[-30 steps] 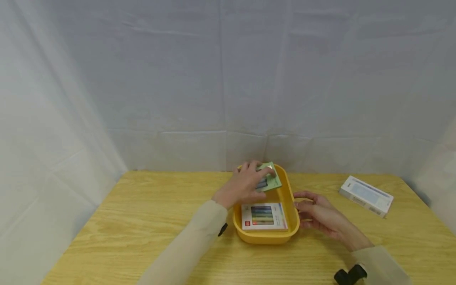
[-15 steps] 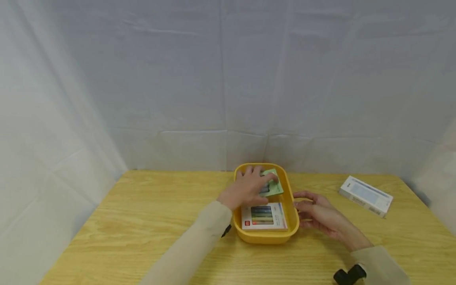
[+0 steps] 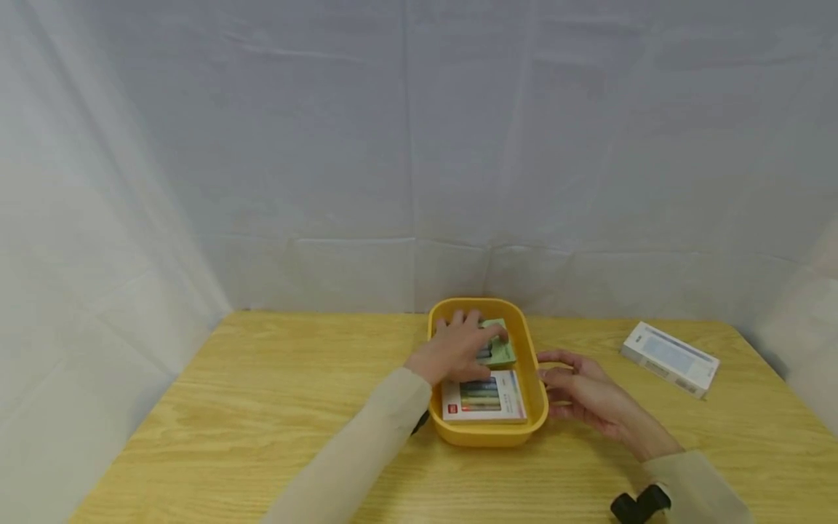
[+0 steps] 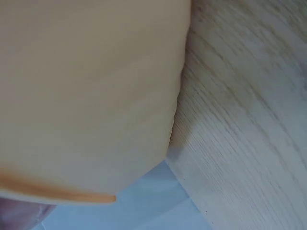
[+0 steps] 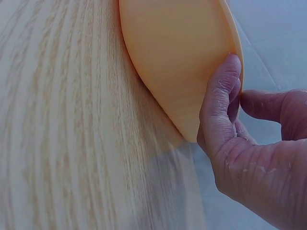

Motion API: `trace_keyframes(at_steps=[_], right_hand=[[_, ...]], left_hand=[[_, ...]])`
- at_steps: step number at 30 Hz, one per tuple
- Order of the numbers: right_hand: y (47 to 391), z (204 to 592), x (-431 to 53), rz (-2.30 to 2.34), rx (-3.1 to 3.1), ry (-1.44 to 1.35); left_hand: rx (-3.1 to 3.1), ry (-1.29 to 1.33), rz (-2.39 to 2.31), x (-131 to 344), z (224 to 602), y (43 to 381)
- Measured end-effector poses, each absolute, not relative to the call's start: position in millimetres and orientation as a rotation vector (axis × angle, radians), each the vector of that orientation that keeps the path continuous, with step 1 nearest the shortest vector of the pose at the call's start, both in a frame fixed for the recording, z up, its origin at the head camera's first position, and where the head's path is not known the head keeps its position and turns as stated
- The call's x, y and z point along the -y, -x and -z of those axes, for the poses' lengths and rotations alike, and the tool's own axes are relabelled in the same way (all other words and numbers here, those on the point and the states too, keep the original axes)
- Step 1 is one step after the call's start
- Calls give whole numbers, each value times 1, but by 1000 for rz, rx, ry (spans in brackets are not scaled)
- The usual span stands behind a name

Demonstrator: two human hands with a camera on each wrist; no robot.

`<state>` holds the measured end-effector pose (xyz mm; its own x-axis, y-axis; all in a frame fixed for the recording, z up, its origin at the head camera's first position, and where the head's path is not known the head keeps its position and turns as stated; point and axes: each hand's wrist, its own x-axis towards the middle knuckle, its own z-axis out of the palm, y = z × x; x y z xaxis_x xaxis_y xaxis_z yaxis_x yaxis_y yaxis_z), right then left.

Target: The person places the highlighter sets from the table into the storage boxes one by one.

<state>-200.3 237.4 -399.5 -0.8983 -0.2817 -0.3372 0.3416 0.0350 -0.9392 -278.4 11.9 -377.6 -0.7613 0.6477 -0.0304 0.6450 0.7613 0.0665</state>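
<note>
Green box point(image 3: 504, 354) part-hidden by left hand point(image 3: 455, 351). Yellow tub point(image 5: 177, 48) cropped, both wrist views. Far-right white box point(image 3: 671, 358): print illegible.

Makeshift studio-type setup, wood-grain tbl point(image 3: 281, 386), wht sheeting point(image 3: 314, 160) at back + both sides, rm type unclear

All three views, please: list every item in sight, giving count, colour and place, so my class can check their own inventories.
Table: 1, yellowish wood, under everything
Sheet: number of pieces unclear, pale grey, behind and beside the table
Tub: 1, yellow-orange, on the table
Green box: 1, green, far end of the tub, partly covered
Windowed box: 1, white, near end of the tub
Plain box: 1, white, on the table, right of the tub
Wrist gadgets: 2, black, one per wrist
Sleeves: 2, cream, on both arms
Left hand: 1, over the green box
Right hand: 1, touching the tub's right side
</note>
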Motion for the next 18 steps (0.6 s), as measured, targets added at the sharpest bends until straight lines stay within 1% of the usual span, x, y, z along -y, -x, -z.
trace_keyframes(at_steps=[10, 18], right_hand=[[201, 397, -236, 1921, -1899, -67], [201, 399, -235, 1932, -1886, -57]], left_hand=[[-2859, -1056, -202, -11, 375, 283], [-2858, -1056, -237, -4, 370, 277]])
